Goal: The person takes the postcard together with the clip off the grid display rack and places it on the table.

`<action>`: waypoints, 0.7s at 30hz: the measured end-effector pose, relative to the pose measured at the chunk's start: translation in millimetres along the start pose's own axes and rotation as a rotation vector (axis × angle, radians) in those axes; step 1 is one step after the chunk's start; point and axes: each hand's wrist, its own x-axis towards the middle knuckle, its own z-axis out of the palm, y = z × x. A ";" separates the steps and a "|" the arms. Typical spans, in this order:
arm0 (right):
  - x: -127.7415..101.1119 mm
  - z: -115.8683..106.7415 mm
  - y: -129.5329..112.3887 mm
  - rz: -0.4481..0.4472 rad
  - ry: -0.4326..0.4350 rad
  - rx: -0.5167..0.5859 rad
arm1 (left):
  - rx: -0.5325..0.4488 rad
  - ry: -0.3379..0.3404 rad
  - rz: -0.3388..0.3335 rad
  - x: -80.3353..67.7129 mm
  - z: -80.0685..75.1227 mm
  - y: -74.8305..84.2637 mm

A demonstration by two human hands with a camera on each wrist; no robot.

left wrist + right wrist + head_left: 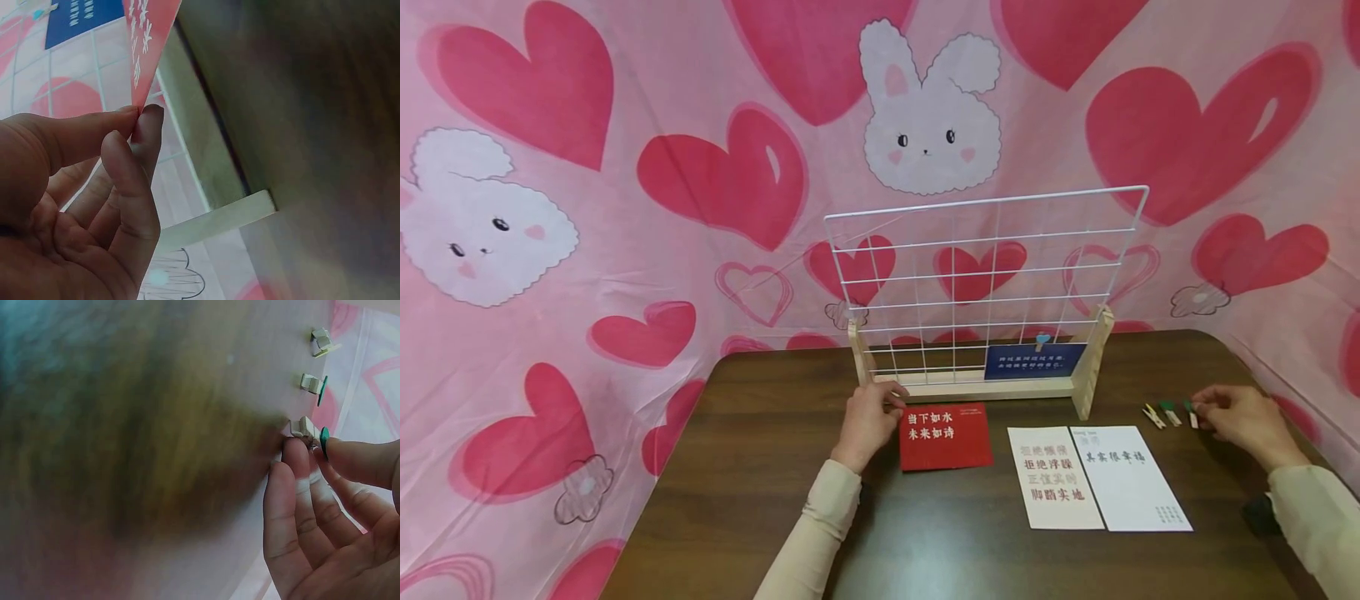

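Observation:
In the head view my left hand (869,423) pinches the upper left corner of a red card (946,446) with white lettering. The left wrist view shows that card (147,44) between thumb and fingertip. At the right, my right hand (1243,421) has thumb and fingers on a small wooden clothespin (305,428) with a green ornament. Two more clothespins lie beside it, one with a green piece (1169,412) and one with a yellowish piece (1153,417). Behind the red card stands a white wire grid rack (953,292) on a wooden base, where a blue clothespin (1042,342) holds a dark blue card (1033,362).
A cream card (1055,479) and a white card (1131,483) lie side by side on the brown wooden table (745,467), between the red card and the clothespins. A pink curtain (685,67) with hearts and rabbits hangs behind the table.

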 end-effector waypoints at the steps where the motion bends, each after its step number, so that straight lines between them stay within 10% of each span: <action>1: 0.2 -0.2 -0.3 0.005 -0.006 0.004 | 0.003 0.001 0.002 0.3 1.7 -1.0; 21: -0.2 2.2 -2.0 -0.004 -0.049 -0.014 | 0.035 -0.033 0.041 2.8 21.2 -14.3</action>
